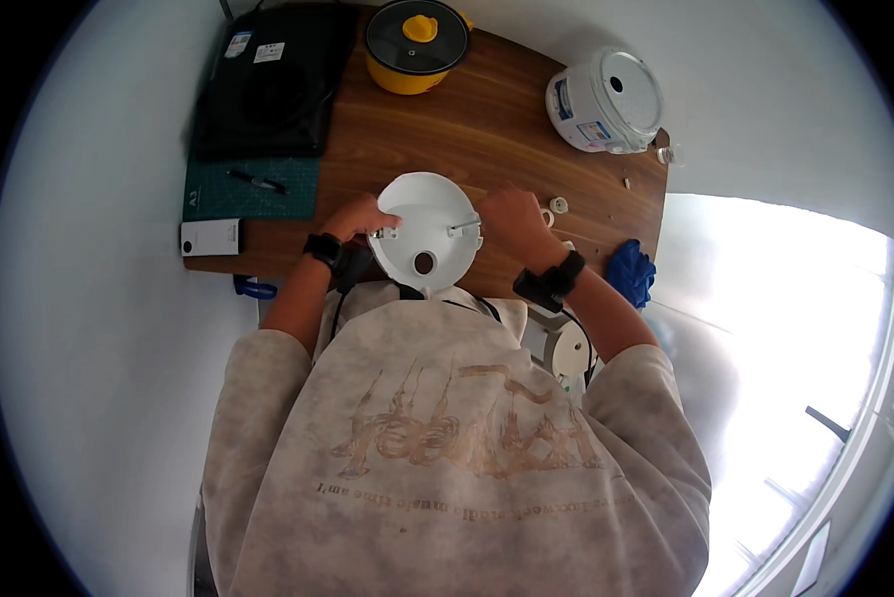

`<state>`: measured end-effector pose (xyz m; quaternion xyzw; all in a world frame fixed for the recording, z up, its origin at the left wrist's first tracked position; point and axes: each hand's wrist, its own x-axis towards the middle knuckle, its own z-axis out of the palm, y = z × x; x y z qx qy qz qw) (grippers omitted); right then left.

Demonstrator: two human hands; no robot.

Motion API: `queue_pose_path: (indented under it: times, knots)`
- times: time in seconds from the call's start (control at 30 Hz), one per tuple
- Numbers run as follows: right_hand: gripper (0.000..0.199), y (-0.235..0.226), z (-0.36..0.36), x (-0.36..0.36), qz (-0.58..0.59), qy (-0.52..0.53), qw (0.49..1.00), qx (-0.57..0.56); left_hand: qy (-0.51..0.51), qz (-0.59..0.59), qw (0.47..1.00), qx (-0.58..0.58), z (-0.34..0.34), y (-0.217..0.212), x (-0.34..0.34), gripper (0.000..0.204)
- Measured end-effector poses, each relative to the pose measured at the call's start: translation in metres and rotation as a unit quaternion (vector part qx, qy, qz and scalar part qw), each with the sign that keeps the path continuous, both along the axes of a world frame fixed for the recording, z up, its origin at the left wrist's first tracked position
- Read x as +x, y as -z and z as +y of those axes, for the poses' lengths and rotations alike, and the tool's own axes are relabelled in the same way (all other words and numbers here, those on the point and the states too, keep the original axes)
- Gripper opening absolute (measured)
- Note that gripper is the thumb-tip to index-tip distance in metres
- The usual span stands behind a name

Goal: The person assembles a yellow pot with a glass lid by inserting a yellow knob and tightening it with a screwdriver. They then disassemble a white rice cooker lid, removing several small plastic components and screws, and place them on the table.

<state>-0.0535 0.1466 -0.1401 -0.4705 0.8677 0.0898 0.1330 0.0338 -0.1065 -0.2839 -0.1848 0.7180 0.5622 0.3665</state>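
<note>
A white round plastic shell (417,204), hollow side up and with a dark round hole low in it, rests near the table's front edge against my body. My left hand (360,217) grips its left rim, thumb inside beside a small metal fitting. At the opposite rim my right hand (512,221) is closed. A thin grey rod (465,225) runs from its fingers to a small white bracket inside the shell; the rest of the rod is hidden in the hand. Just right of that hand lie small white round parts (558,205).
A yellow pot (407,78) with a dark lid and a white bucket-shaped appliance (606,104) stand at the back. On the left are a black bag-like case (278,85), a green cutting mat (208,184) with a pen, and a white box (211,238). Blue cloth (630,272) hangs at the right edge.
</note>
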Motion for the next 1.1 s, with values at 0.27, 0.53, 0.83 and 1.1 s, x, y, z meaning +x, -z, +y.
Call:
queue_pose_path:
  times: [0.27,0.53,0.83,1.1]
  knots:
    - [0.002,0.007,0.023,0.021,0.058,-0.057,0.996,-0.037,-0.012,-0.001,1.000,0.010,-0.001,0.006,0.002,0.041]
    - [0.031,-0.013,0.031,0.015,-0.129,0.223,0.966,-0.028,-0.036,0.004,0.999,0.029,-0.003,0.003,0.010,0.042]
    - [0.033,0.087,0.048,0.019,-0.366,0.500,0.754,-0.218,-0.022,-0.010,1.000,0.013,0.001,-0.010,0.005,0.042]
    - [0.036,0.103,0.009,0.033,-0.200,0.384,0.888,-0.154,-0.027,0.009,0.999,-0.025,0.003,-0.034,0.006,0.042]
